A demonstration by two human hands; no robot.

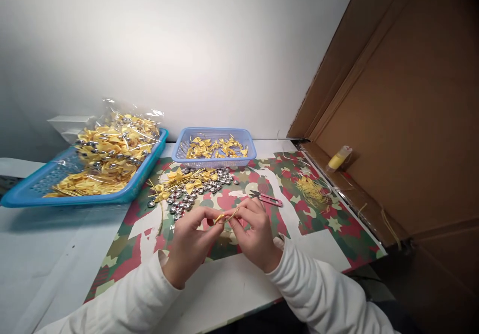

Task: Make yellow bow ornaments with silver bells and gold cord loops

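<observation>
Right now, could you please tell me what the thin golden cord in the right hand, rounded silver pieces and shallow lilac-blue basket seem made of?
Thin golden cord: probably textile, from its supple curve and faint sheen; fibre unclear.
Rounded silver pieces: mirror-bright with sharp highlights; metal or coated plastic, I cannot tell.
Shallow lilac-blue basket: likely smooth moulded plastic, given its regular small holes.

Beads point(181, 205) block the left hand point(194, 238) ahead, scissors point(271, 200) the right hand point(255, 229). Between scissors and threads point(311, 190) there is room.
</observation>
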